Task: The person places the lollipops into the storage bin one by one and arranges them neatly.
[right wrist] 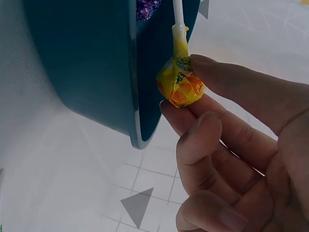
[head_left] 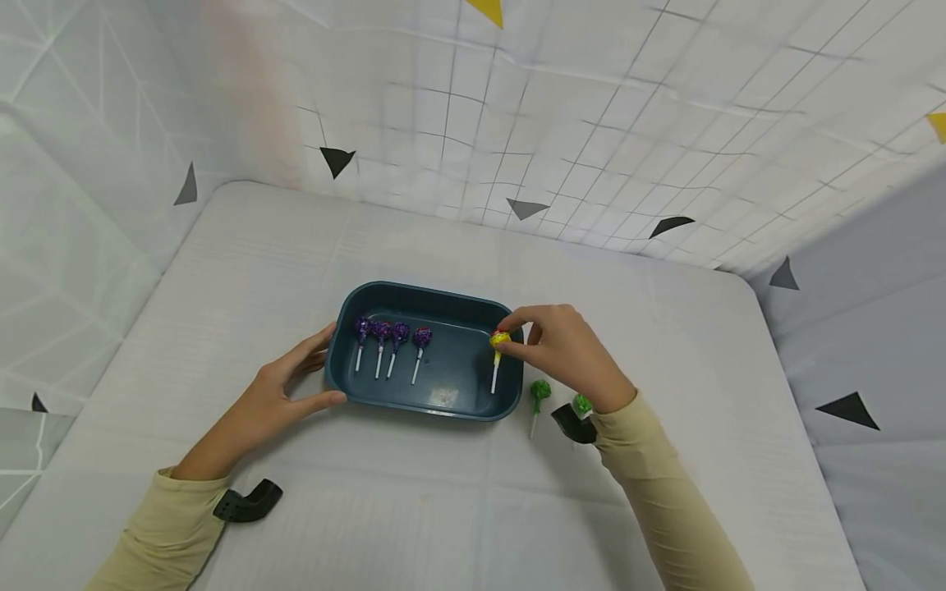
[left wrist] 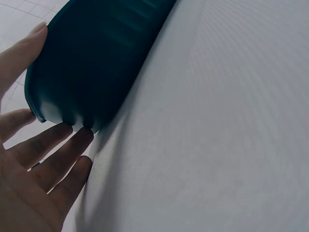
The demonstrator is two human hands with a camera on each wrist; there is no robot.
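My right hand pinches a yellow-wrapped lollipop by its candy head between thumb and fingers. It holds the lollipop over the right end of a dark teal tray, white stick pointing toward me in the head view. Several purple-wrapped lollipops lie in a row in the tray's left half, sticks toward me. At the tray's left end, my left hand touches the outside with spread, fairly straight fingers, the thumb against the near left corner. In the left wrist view, its fingertips rest on the tray's end wall.
Two green-wrapped lollipops lie right of the tray: one green lollipop beside it, the other green lollipop partly hidden by the right wrist's black mount. A white cloth covers the table, with patterned curtains behind.
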